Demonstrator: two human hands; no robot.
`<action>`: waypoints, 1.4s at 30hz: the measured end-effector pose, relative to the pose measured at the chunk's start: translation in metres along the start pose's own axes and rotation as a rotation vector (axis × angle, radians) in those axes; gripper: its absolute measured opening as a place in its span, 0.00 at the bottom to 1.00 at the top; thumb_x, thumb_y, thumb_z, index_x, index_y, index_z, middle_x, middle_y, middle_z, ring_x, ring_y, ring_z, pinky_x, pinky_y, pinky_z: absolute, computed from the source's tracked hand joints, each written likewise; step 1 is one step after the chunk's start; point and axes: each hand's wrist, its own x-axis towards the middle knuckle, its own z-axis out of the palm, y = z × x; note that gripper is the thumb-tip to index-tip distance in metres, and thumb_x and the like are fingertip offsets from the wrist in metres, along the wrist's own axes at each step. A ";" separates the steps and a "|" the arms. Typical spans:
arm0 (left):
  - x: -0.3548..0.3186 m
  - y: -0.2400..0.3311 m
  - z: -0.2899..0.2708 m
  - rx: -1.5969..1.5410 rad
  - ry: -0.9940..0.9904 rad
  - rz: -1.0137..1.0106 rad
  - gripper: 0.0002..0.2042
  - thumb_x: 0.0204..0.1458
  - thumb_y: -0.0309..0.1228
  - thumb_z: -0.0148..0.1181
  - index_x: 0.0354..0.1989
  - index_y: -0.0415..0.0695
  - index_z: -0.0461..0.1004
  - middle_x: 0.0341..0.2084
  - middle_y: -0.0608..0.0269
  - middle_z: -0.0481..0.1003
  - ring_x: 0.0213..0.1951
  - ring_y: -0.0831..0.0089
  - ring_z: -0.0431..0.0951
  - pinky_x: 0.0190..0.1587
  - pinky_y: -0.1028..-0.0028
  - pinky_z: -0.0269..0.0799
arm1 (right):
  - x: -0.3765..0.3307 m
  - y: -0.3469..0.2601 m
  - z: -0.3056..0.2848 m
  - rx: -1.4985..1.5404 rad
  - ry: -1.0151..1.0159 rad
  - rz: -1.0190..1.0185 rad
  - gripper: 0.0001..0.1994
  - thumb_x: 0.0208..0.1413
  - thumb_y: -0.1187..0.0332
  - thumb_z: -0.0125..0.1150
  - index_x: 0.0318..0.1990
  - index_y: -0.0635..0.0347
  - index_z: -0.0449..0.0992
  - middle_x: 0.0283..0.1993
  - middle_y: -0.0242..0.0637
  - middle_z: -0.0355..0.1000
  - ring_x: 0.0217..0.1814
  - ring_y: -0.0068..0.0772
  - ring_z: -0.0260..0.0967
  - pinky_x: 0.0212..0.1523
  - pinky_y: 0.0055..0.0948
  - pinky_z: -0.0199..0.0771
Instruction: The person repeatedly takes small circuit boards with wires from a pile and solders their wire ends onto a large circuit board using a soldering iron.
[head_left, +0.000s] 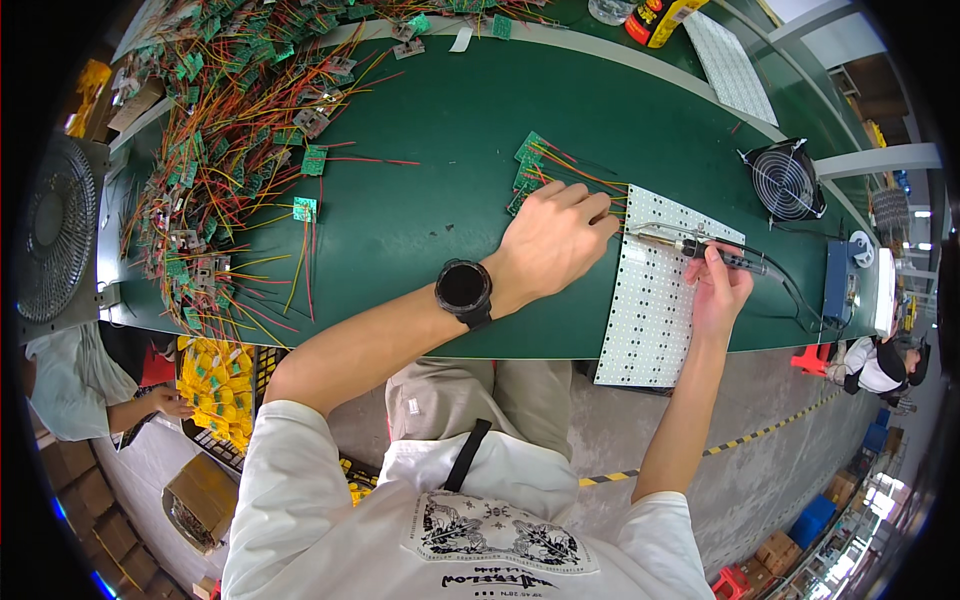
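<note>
My left hand (557,240), a black watch on its wrist, is closed on thin red and yellow wires (590,180) at the left edge of a white perforated panel (650,310). Its fingertips are partly hidden. Green circuit boards (528,160) joined to these wires lie just beyond that hand, one partly covered by it. In my right hand (720,285) is a soldering iron (705,250), gripped by its dark handle with a thin metal guide tube alongside. The iron's tip points left over the panel's upper part, close to my left fingers.
Many wired circuit boards (230,170) are heaped on the green table (420,130) at left. A small black fan (785,180) and a blue box (840,283) stand at right; a larger fan (55,230) is far left. A crate of yellow parts (215,385) sits below, beside another person (80,385).
</note>
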 end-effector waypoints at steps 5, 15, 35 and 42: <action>0.000 0.001 -0.002 -0.010 0.004 0.000 0.05 0.42 0.28 0.64 0.27 0.44 0.74 0.28 0.65 0.72 0.32 0.67 0.73 0.35 0.67 0.70 | 0.000 -0.001 0.000 -0.024 -0.009 0.008 0.08 0.56 0.76 0.60 0.41 0.72 0.74 0.24 0.42 0.73 0.20 0.29 0.68 0.22 0.25 0.65; -0.001 0.000 0.000 -0.004 -0.003 0.002 0.05 0.43 0.28 0.63 0.27 0.44 0.74 0.28 0.65 0.72 0.32 0.67 0.73 0.35 0.67 0.70 | 0.001 0.001 0.000 0.032 0.047 -0.004 0.08 0.56 0.75 0.60 0.41 0.71 0.74 0.24 0.43 0.74 0.19 0.29 0.69 0.21 0.25 0.66; -0.001 0.016 -0.030 0.008 -0.109 -0.006 0.16 0.45 0.30 0.63 0.43 0.44 0.73 0.39 0.60 0.71 0.38 0.60 0.74 0.42 0.64 0.71 | 0.008 0.007 -0.001 0.155 0.065 0.027 0.07 0.55 0.75 0.62 0.38 0.69 0.75 0.27 0.38 0.74 0.21 0.25 0.68 0.20 0.23 0.64; -0.038 0.050 -0.108 0.113 0.025 -0.128 0.16 0.44 0.26 0.64 0.45 0.42 0.75 0.45 0.58 0.73 0.45 0.58 0.74 0.49 0.62 0.70 | 0.002 -0.006 -0.006 0.137 0.084 0.023 0.08 0.55 0.71 0.63 0.39 0.65 0.75 0.24 0.36 0.72 0.18 0.24 0.66 0.20 0.21 0.62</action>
